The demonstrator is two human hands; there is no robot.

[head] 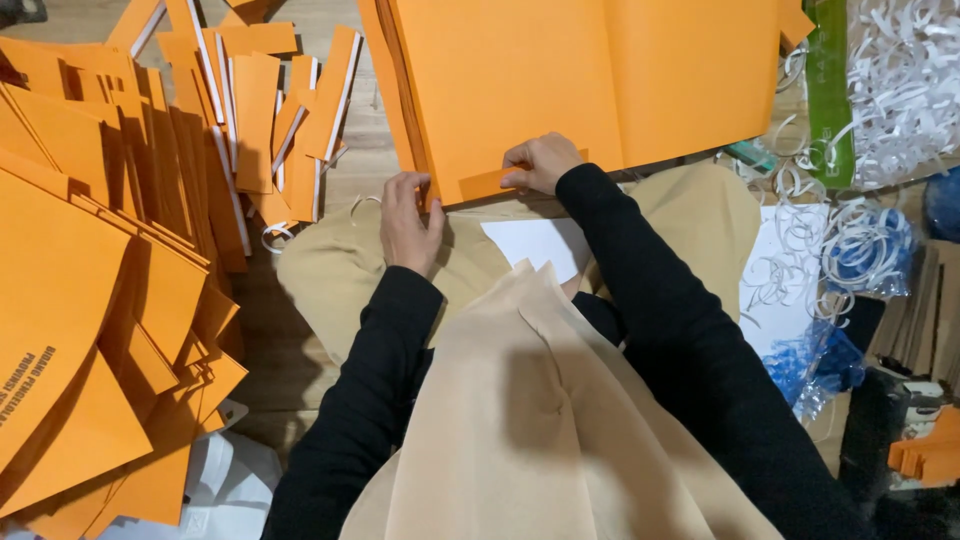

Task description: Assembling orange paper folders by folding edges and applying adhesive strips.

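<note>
A large orange card sheet lies flat in front of me on top of a stack of the same sheets. My right hand presses a narrow folded orange flap along its near edge. My left hand rests at the sheet's near left corner, fingertips touching the edge. Both arms wear black sleeves. A beige cloth covers my lap, with a white paper on it.
Piles of folded orange card pieces fill the left side, with narrower orange strips behind them. Curled white paper trimmings and a green strip lie at the right, beside blue plastic.
</note>
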